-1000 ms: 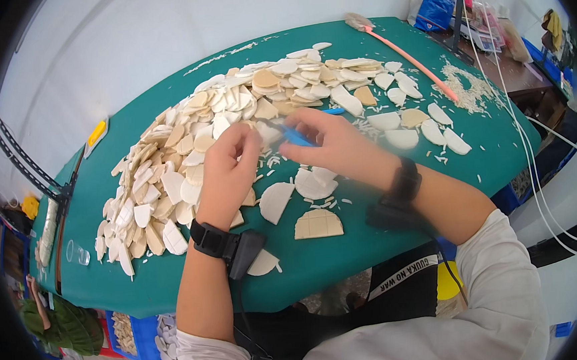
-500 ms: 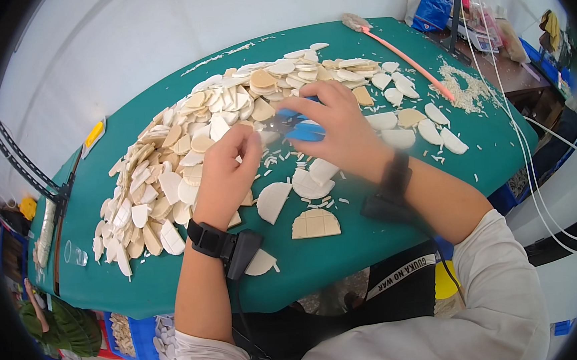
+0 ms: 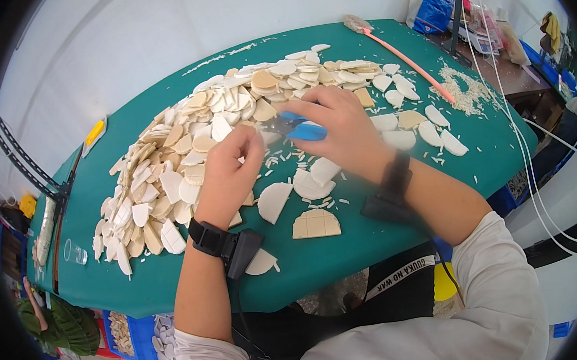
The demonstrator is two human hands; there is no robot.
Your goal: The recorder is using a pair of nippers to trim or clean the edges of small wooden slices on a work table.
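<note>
Above the middle of the table, my right hand (image 3: 343, 126) is closed round blue-handled cutters (image 3: 309, 132), whose metal jaws are blurred and point left. My left hand (image 3: 232, 164) is closed in a pinch close to the jaws. A pale foam-like piece (image 3: 270, 137) shows at its fingertips, partly hidden by the blur. Below my hands lie a cream half-round piece with grooves (image 3: 315, 223), a white half-round piece (image 3: 275, 202) and more white pieces (image 3: 310, 184). Small white offcuts (image 3: 280, 159) are scattered between my hands.
A large heap of white and cream pieces (image 3: 166, 155) covers the left and back of the green table (image 3: 347, 256). An orange-handled brush (image 3: 400, 55) lies at the back right beside a pile of scraps (image 3: 469, 90). A clear cup (image 3: 75, 252) lies at the left edge.
My right hand's fingers have closed further and the blue handles are nearer together. My left hand has hardly moved.
</note>
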